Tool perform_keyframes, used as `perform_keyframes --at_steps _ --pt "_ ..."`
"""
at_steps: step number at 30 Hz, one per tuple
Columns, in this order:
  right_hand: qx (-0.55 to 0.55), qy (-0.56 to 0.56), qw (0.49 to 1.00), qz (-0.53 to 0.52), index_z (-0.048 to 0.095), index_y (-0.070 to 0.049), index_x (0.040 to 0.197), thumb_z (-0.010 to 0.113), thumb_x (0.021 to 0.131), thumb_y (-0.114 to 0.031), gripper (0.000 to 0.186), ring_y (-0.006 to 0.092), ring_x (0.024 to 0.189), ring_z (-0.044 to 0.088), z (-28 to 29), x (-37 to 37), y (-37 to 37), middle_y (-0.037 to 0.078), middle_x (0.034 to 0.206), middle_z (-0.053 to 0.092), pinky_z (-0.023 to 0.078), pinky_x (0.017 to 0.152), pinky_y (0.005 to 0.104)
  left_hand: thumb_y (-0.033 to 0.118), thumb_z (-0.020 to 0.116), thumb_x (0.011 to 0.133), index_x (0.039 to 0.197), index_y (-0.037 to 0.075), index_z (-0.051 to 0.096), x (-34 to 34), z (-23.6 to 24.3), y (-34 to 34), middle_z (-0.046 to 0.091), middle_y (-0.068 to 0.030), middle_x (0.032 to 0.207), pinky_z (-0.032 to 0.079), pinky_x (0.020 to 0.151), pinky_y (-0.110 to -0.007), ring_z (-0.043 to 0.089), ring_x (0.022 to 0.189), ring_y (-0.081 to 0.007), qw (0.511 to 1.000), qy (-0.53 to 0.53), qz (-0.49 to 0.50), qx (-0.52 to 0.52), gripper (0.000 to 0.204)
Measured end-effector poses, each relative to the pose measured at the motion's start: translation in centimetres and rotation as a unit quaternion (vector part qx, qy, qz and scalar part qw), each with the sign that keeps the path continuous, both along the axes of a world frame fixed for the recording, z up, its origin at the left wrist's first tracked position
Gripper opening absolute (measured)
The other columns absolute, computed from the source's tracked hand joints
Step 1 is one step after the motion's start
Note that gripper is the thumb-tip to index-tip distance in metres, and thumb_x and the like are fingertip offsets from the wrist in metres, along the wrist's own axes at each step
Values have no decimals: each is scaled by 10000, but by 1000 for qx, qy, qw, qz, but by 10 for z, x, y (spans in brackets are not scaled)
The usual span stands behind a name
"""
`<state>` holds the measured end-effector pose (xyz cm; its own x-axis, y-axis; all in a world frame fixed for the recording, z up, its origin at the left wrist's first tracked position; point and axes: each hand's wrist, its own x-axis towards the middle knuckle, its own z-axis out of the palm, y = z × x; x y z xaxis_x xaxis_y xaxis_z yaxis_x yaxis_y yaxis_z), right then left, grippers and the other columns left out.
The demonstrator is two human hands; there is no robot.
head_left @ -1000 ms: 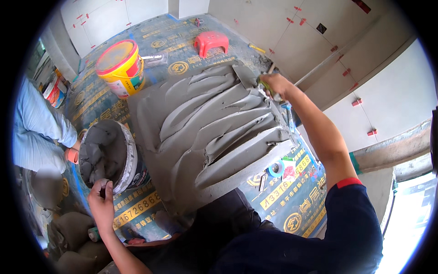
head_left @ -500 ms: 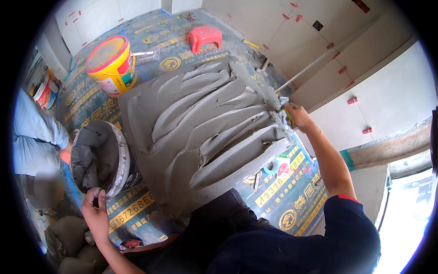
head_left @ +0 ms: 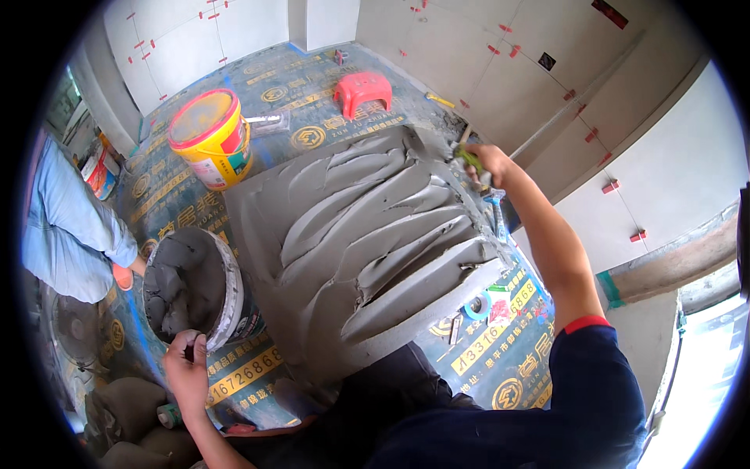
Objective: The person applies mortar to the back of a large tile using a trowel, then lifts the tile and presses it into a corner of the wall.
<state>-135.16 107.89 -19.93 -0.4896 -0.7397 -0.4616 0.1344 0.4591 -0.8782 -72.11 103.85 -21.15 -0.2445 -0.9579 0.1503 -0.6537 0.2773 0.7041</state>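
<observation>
A large slab point(head_left: 316, 356) lies on the floor, coated with grey mortar in thick curved ridges. My right hand point(head_left: 491, 164) is closed around the yellow-green handle of a trowel point(head_left: 442, 150), whose mortar-covered blade lies against the slab's far right corner. Down at the left stands a bucket point(head_left: 232, 293) of grey mortar. At its near rim my left hand point(head_left: 187, 367) is closed, thumb and fingers curled on the edge; the fingertips are partly hidden.
A yellow bucket point(head_left: 226, 156) and a red stool point(head_left: 364, 95) stand beyond the slab. Another person's legs point(head_left: 74, 219) are at the left. A tiled wall point(head_left: 664, 168) runs along the right. Blue tape point(head_left: 477, 306) lies by the slab's right edge.
My right hand has moved the trowel away from me along the slab's right edge to its far corner. My left hand stays at the bucket rim. The whole view has shifted slightly.
</observation>
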Motion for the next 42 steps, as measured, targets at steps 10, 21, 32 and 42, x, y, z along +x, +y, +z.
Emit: perform_keyframes --at_steps 10,21,32,42 --pt "81 225 970 -30 608 -16 738 537 895 -199 251 216 465 553 -67 -58 -7 122 598 572 440 426 357 37 639 849 892 -48 596 -3 11 10 589 -117 722 443 619 -293 538 645 -157 1000 1 17 13 105" --pt "64 -119 990 28 508 -59 915 402 994 -275 253 91 471 458 2 1 -45 23 631 484 395 389 225 24 686 756 909 -1 616 -33 31 45 587 -139 745 468 615 -359 598 678 -278 998 -9 -59 2 170" --pt "73 60 961 259 572 -15 1096 370 984 -204 299 133 492 489 -3 208 -107 39 640 527 442 442 308 42 669 771 947 0 619 -18 39 65 595 -130 759 463 616 -330 596 667 -261 993 12 -115 -33 188" --pt "96 601 655 448 564 -1 1100 670 739 -124 396 341 847 640 9 115 -51 207 954 626 531 707 395 144 687 786 937 23 610 -22 50 71 604 -128 801 465 675 -396 589 766 -329 986 -1 -156 -63 209"
